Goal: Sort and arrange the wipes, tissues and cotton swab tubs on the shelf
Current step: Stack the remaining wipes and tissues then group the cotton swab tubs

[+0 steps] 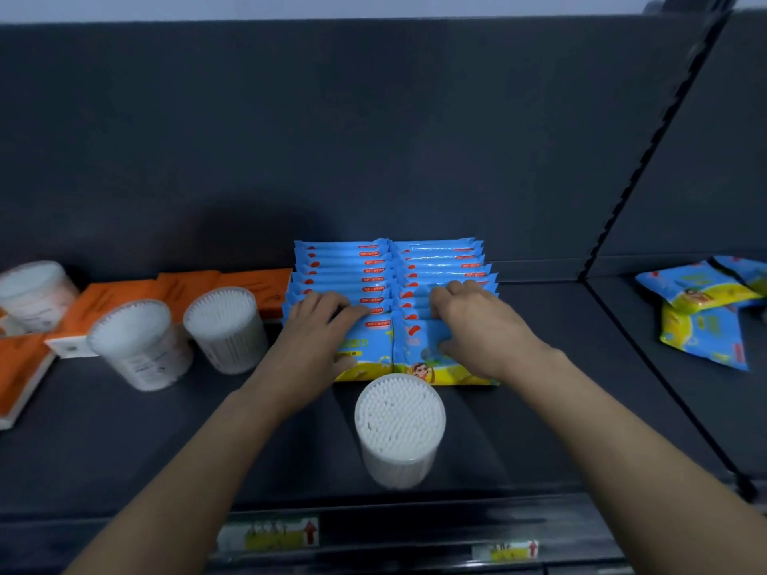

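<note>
Two rows of blue wipe packs [390, 267] stand upright, side by side, at the middle of the dark shelf [124, 450]. My left hand [315, 329] rests on the front of the left row, fingers curled over the pack tops. My right hand [473, 321] grips the front packs of the right row, thumb on the front face. A clear cotton swab tub [398, 425] stands just in front of the rows. Two more swab tubs [141, 342] [224, 325] stand to the left, and a third [33, 292] at the far left. Orange tissue packs [174, 292] lie behind them.
Loose blue-and-yellow wipe packs [705, 317] lie in the neighbouring bay on the right, past a slotted upright divider [647, 151]. Another orange tissue pack [20, 375] lies at the left edge. Price labels [269, 537] run along the shelf's front rail.
</note>
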The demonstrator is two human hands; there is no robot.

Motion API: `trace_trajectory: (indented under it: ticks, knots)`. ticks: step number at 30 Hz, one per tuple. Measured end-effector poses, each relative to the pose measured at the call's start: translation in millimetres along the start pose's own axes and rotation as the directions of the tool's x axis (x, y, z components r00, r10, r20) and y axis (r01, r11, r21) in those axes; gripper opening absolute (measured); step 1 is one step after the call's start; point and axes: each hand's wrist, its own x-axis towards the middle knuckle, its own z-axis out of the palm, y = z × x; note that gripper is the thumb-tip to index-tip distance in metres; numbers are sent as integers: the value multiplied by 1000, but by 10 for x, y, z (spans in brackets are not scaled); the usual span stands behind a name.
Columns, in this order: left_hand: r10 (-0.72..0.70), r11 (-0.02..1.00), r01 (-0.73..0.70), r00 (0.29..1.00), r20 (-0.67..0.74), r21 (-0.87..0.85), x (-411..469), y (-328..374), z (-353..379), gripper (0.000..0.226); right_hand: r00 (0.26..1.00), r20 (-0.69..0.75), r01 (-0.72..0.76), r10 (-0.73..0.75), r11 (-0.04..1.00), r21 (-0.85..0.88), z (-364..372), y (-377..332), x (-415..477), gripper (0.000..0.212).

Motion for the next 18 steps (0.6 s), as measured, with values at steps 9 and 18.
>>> trace_trajectory:
  ticks: [9,18]
  knots:
    - [30,997,-29,999,17,-73,71,-71,4,60,997,7,-75,75,993,94,6,17,-42,27]
    - [34,963,-96,969,-243,-250,570,232,-271,23,961,-227,-110,159,971,213,-63,342,-240,28]
